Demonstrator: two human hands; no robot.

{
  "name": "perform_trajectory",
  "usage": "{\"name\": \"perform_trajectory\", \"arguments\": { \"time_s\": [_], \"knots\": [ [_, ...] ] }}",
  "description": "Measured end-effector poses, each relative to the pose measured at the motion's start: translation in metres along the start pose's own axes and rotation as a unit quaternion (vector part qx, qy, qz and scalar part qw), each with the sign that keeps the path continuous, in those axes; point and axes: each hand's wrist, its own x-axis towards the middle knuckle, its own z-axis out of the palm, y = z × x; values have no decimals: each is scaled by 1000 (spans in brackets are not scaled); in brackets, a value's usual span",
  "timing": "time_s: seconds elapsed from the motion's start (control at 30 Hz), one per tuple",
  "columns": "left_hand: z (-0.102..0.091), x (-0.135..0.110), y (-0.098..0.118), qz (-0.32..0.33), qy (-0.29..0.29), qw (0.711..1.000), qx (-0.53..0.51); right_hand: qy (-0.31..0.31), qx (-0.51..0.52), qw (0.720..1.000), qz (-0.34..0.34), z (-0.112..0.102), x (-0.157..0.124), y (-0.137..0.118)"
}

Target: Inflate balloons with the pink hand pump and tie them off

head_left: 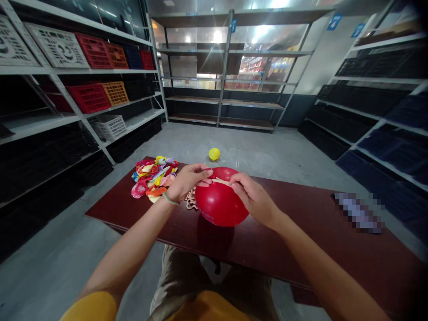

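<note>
An inflated red balloon point(220, 200) rests on the dark red table point(301, 232) in front of me. My left hand point(187, 180) pinches the balloon's neck at its top left, fingers closed. My right hand point(251, 196) is closed on the top right of the balloon, and a pale stretched strip point(219, 180) runs between the two hands. A pile of flat, uninflated balloons in many colours point(152, 177) lies on the table just left of my left hand. A small pinkish object point(191, 199) lies between the pile and the red balloon.
A yellow balloon point(214, 154) sits on the grey floor beyond the table. Metal shelves line the left, back and right walls, with red, orange and white crates point(90, 96) on the left. A blurred patch point(359, 211) lies on the table's right side.
</note>
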Motion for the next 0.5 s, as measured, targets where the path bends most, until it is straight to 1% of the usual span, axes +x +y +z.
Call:
{"name": "perform_trajectory", "arguments": {
  "time_s": [0.03, 0.07, 0.13, 0.2, 0.27, 0.33, 0.4, 0.5],
  "knots": [
    [2, -2, -4, 12, 6, 1000, -13, 32, 61, 997, 42, 2, -3, 6],
    [5, -4, -8, 24, 11, 999, -25, 58, 124, 987, 80, 5, -6, 12],
    [12, -7, -15, 53, 19, 998, -41, 98, 253, 953, 138, 12, -10, 22],
    [19, -12, -20, 83, 22, 995, -51, 127, 338, 919, 158, 17, -11, 28],
    [24, -15, -24, 113, 18, 991, -66, 141, 367, 905, 163, 19, -12, 31],
    [26, -18, -26, 132, 5, 987, -91, 145, 371, 902, 166, 19, -11, 32],
    [26, -20, -28, 133, -15, 984, -121, 147, 379, 898, 169, 19, -12, 33],
    [24, -21, -29, 113, -43, 981, -155, 144, 389, 894, 171, 20, -13, 37]
  ]
}}
